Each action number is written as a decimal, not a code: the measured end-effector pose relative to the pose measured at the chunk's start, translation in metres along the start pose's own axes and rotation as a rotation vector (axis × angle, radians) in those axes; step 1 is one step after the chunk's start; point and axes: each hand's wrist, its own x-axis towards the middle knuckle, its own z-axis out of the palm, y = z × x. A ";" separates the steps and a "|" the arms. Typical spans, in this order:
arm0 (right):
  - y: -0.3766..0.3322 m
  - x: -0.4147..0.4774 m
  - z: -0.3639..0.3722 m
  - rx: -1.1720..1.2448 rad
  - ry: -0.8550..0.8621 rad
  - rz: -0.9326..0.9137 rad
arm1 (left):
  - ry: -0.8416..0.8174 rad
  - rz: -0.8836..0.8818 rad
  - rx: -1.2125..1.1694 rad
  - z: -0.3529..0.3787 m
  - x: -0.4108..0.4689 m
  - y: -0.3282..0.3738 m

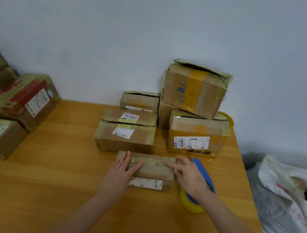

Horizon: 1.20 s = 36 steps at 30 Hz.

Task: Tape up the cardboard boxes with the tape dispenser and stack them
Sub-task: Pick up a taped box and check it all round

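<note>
"What are the hands doing?"

"Both lie on the small flat brown cardboard box [153,172] on the orange-brown wooden table [55,181]. The left hand [122,169] rests flat on the box's left end, fingers straight and close together, pointing away from the person. It's pressing, not gripping."

"And the other?"

"The right hand [189,176] comes in over the box's right end. Its fingers are stretched out and only slightly bent, with the tips on the glossy tape strip on top. Nothing is pinched or clasped, and the palm is loose."

"How does the box lie?"

"Flat, with its long axis running left to right across the person. The tape strip follows that length near the far edge. A white shipping label is on the side facing the person."

"Where's the dispenser?"

"The blue tape dispenser with its yellow roll [192,203] sits just right of the box, partly under the right wrist. Its blue end points away and the roll is nearer the person. Neither hand holds it."

"And the others?"

"Just behind the box is a taped brown carton with a white label [124,138]. Behind and to the right is a box banded in yellow tape [196,138], with a battered brown box [194,90] tilted above it. Well to the left is a heap of taped cartons [24,97]. Well to the right is a white woven sack [287,201]."
</note>
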 end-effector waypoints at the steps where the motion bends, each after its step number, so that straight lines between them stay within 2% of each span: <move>1: 0.007 -0.001 -0.006 0.076 0.078 0.042 | -0.004 0.005 -0.016 -0.001 -0.001 0.000; 3: 0.030 -0.007 -0.020 0.136 0.182 0.198 | -0.036 0.031 0.020 0.002 0.000 0.001; 4: 0.042 -0.012 -0.026 0.099 0.154 0.290 | -0.045 0.014 0.019 0.002 0.000 0.001; 6: 0.063 -0.020 -0.030 0.006 0.002 0.469 | -0.038 -0.014 0.072 0.000 -0.002 0.004; 8: 0.074 -0.026 -0.023 0.050 -0.165 0.566 | -0.061 -0.055 0.093 0.000 -0.005 0.007; 10: 0.082 -0.027 -0.008 0.183 -0.226 0.598 | -0.058 -0.080 0.095 -0.002 -0.006 0.009; 14: 0.091 -0.026 0.001 0.298 -0.172 0.631 | -0.113 -0.124 0.099 -0.008 -0.005 0.011; 21: 0.091 -0.022 -0.024 0.645 -0.136 0.702 | -0.213 -0.141 0.056 -0.018 0.002 0.008; 23: 0.092 -0.027 -0.041 0.789 -0.098 0.669 | -0.203 -0.128 0.055 -0.022 0.000 0.009; 26: 0.075 -0.034 -0.079 1.044 -0.047 0.507 | -0.194 -0.090 0.057 -0.022 -0.006 0.018; 28: 0.051 -0.033 -0.100 1.087 -0.068 0.380 | -0.188 -0.086 0.065 -0.020 -0.008 0.024; 31: 0.006 -0.020 -0.106 0.871 -0.113 0.219 | -0.163 -0.108 0.021 -0.018 -0.008 0.026; 36: -0.055 0.005 -0.080 0.491 -0.160 -0.005 | -0.070 -0.130 -0.186 -0.015 -0.011 0.016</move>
